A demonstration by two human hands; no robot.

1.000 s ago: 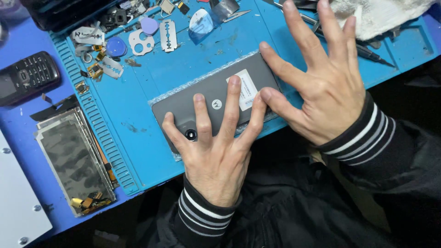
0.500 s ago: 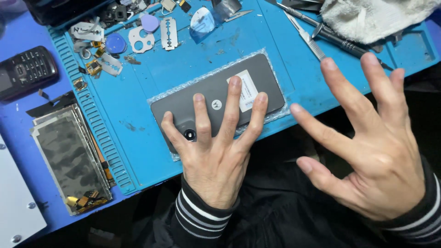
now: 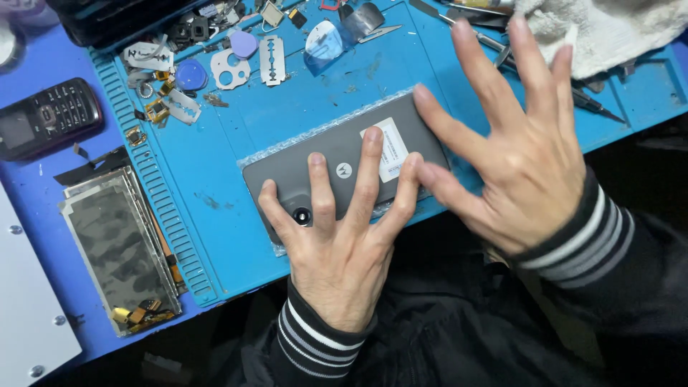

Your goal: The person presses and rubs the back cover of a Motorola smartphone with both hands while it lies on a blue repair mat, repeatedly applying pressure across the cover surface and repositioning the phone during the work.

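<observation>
A grey smartphone [image 3: 326, 154] lies face down on a blue work mat [image 3: 215, 186], with a white sticker on its back and clear film around its edges. My left hand [image 3: 337, 236] rests flat on the phone, fingers spread over its back next to the camera lens. My right hand [image 3: 523, 143] is spread wide with nothing in it; its thumb and forefinger reach the phone's right end.
A dark keypad phone [image 3: 46, 118] lies far left. A detached screen panel [image 3: 118, 247] sits at the mat's left edge. Small parts, plastic picks and a razor blade [image 3: 271, 61] are scattered at the back. A white cloth [image 3: 609, 32] and screwdrivers lie at the back right.
My right hand moved off the phone towards me and to the right, then came back up to the phone's right end. My left hand stayed pressed on the phone.
</observation>
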